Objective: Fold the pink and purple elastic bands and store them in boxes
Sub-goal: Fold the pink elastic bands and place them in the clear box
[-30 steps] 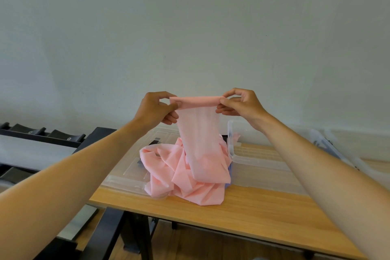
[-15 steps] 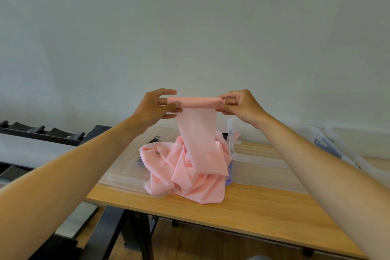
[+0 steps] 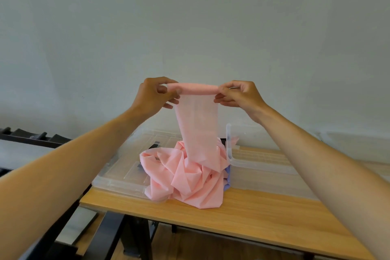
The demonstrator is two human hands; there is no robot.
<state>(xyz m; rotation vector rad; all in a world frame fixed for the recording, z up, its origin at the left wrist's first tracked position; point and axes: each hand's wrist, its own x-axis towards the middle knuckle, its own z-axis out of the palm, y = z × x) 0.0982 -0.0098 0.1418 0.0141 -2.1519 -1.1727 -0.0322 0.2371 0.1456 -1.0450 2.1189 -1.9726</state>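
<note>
Pale wall [image 3: 190, 27] fills the upper half of the view. Below it, a wooden table [image 3: 242, 215] on a dark frame. Dark rack [image 3: 31, 136] at the far left edge.

Clear plastic lid [image 3: 118, 175] lies flat on the table's left end. A clear box [image 3: 263, 160] sits to its right, open side up, with another clear container [image 3: 358, 141] beyond it at the far right, partly hidden by the right forearm.

Pink band [image 3: 196, 133]: a long sheet. Most of it sits in a crumpled heap on the table, spilling over the near edge of the lid and touching the left wall of the box. One strip rises taut from the heap up to the hands, and its top end is rolled into a short tube held level, well above the table.

Purple band [image 3: 228, 177]: only a sliver shows, under the heap's right side.

Left hand [image 3: 155, 96]: thumb and curled fingers clamped on the left end of the roll.

Right hand [image 3: 240, 95]: fingers curled, pinching the right end of the roll.
</note>
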